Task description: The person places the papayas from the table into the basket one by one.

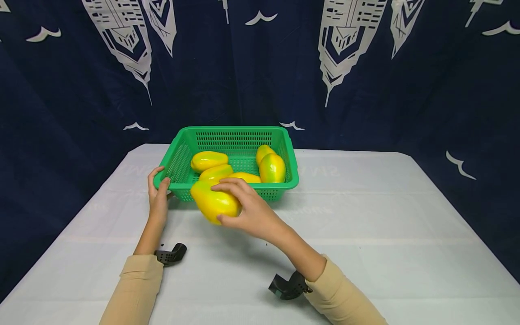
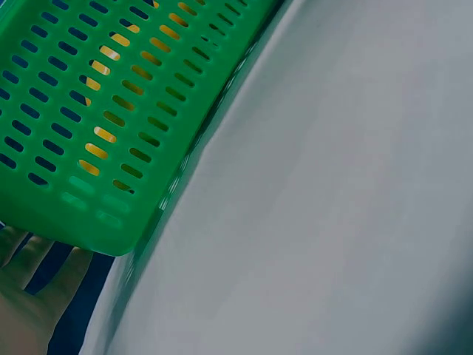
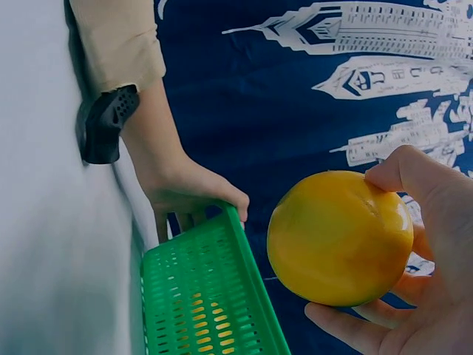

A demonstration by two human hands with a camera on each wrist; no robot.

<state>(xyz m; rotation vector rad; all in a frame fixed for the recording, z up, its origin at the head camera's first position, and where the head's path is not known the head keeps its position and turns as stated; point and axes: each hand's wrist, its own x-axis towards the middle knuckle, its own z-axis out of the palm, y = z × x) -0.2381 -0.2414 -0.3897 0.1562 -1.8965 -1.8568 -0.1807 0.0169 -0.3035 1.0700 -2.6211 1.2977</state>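
A green plastic basket (image 1: pixel 233 129) with slotted walls stands on the table and holds several yellow mangoes (image 1: pixel 272 168) with a greenish tint. My left hand (image 1: pixel 159 198) grips the basket's rim at its near left corner; in the left wrist view some of its fingers (image 2: pixel 63 277) show beside the basket wall. Another mango (image 1: pixel 214 201) is in my right hand (image 1: pixel 257 215), raised in front of the basket's near wall. Thumb and fingers hold this mango from its right side, and the right wrist view shows its rounded end (image 3: pixel 336 240).
A white cloth covers the table (image 1: pixel 365 225). Behind it hangs a dark blue curtain (image 1: pixel 243 81) with white building and bird prints. Each wrist carries a black camera mount, one on the left (image 1: pixel 171 254) and one on the right (image 1: pixel 288 286).
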